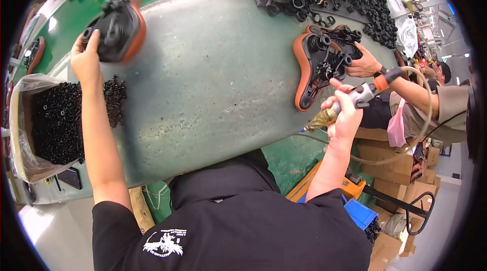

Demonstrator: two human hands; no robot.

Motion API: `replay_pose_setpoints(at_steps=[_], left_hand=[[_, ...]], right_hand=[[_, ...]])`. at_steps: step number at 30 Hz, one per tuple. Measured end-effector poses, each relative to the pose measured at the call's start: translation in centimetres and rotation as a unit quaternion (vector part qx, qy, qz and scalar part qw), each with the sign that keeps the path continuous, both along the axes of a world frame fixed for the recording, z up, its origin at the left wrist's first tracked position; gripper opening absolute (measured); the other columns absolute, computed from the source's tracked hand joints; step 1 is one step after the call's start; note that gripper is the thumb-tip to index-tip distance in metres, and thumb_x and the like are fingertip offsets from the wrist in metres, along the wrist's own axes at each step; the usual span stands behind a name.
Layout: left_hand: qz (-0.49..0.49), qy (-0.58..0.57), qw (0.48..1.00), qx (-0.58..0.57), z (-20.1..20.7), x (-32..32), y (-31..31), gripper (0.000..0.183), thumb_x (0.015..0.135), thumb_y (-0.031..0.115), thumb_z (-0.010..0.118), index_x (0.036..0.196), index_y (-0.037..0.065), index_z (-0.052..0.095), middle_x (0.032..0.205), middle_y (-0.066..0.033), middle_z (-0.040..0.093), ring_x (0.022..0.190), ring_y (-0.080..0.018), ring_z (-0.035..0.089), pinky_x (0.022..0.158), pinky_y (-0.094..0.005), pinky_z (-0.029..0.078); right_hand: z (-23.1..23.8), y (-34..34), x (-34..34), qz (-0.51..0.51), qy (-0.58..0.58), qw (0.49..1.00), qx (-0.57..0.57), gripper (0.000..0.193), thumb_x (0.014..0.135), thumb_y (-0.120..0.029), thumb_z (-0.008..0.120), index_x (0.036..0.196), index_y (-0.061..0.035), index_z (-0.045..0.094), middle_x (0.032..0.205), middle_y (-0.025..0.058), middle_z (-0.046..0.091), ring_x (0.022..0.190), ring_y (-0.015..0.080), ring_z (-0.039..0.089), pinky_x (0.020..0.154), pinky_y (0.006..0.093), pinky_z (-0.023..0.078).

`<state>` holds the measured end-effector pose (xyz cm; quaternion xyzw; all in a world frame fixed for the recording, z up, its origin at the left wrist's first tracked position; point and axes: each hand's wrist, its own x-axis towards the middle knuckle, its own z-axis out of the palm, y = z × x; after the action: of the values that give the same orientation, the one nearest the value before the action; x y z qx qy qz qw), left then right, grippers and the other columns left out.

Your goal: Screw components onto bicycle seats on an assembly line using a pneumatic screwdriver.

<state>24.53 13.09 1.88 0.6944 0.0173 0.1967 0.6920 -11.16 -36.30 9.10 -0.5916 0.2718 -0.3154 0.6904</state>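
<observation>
At the far left of the table my left hand (87, 58) grips a bicycle saddle (115, 35) by its clamp end. The saddle has a black underside and orange-brown edges, and it is blurred by motion. My right hand (345, 113) is wrapped round a pneumatic screwdriver (332, 112), its tip pointing down and left over the table's near edge. Just beyond it, more saddles (304, 75) lie underside up, with black clamps on them. A co-worker's hand (364, 63) touches these saddles from the right.
An open box (20, 134) of small black screws stands at left, some spilled beside it. Black ring-shaped clamps (375, 7) are heaped at the far right of the green table (213, 78). An air hose (428, 119) loops at right, above cartons (383, 162) and a blue bin (361, 213).
</observation>
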Motion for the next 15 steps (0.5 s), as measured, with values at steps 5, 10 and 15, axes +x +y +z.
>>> replay_pose_setpoints(at_steps=[5,10,15], left_hand=[[-0.090,-0.036,0.964,0.247,2.0,-4.6,0.8,0.015,0.099,0.010,0.073,0.111,0.002,0.076,0.103,-0.0036,0.075,0.098,-0.0134,0.068,0.089,-0.0279,0.053],[-0.167,0.003,0.833,0.527,4.3,-15.6,-0.6,0.018,0.085,0.016,0.080,0.091,0.002,0.071,0.092,-0.0150,0.069,0.087,-0.0357,0.069,0.079,-0.0433,0.056],[-0.104,0.002,0.808,0.580,-0.9,-18.1,2.0,0.030,0.089,0.015,0.078,0.113,0.005,0.064,0.103,-0.0144,0.069,0.099,-0.0364,0.069,0.084,-0.0473,0.056]], right_hand=[[-2.5,-0.1,-0.3,0.035,0.040,0.997,0.056,0.018,0.090,0.001,0.065,0.107,-0.0023,0.059,0.135,0.0312,0.063,0.059,0.0216,0.067,0.058,0.0345,0.057],[-4.6,-0.5,0.9,0.095,0.021,0.995,0.023,0.021,0.089,0.003,0.061,0.108,-0.0024,0.055,0.107,0.0166,0.062,0.058,0.0213,0.066,0.061,0.0368,0.058],[-3.9,3.0,2.9,0.217,0.046,0.974,0.037,0.024,0.084,0.006,0.059,0.107,-0.0004,0.056,0.136,0.0246,0.058,0.059,0.0221,0.066,0.060,0.0343,0.057]])
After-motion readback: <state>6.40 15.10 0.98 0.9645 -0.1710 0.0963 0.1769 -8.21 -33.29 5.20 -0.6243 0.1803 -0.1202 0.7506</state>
